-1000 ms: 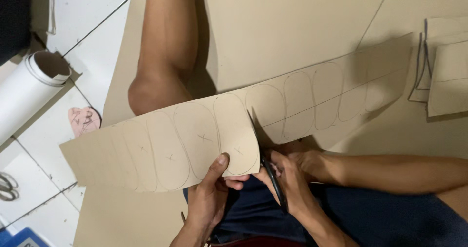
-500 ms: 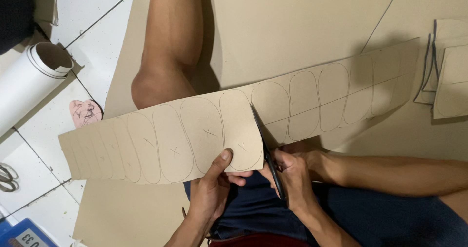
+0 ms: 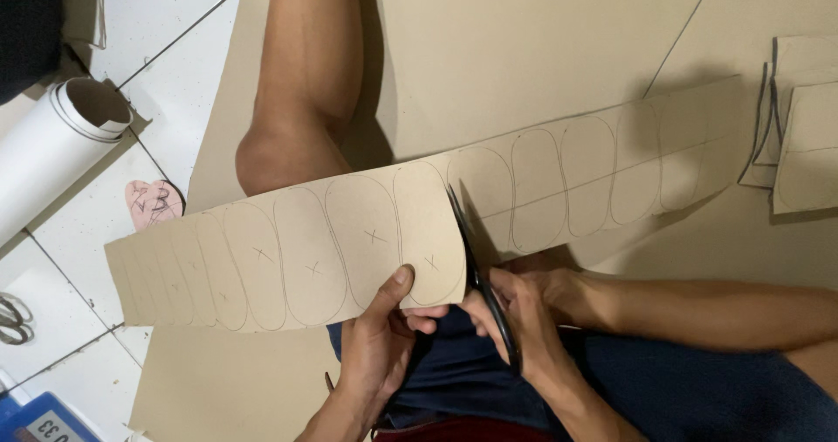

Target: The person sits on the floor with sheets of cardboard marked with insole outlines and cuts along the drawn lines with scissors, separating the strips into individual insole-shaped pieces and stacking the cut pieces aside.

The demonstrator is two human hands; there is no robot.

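A long strip of brown cardboard (image 3: 288,250) with several pencilled rounded shapes lies across my lap, some marked with a cross. My left hand (image 3: 380,342) pinches its near edge, thumb on top, by the shape next to the cut. My right hand (image 3: 524,324) grips black scissors (image 3: 476,267), whose blades point away from me into the strip along a drawn outline. The strip's right part (image 3: 611,171) stretches on past the blades.
A large brown cardboard sheet (image 3: 524,49) covers the floor under my bare leg (image 3: 301,84). Cut cardboard pieces (image 3: 807,128) lie at the right. A white rolled tube (image 3: 52,150), a small pink cut-out (image 3: 153,202) and another pair of scissors (image 3: 13,315) lie on the white tiles at left.
The scissor blades have gone a little deeper along the outline. The strip has shifted slightly in my left hand.
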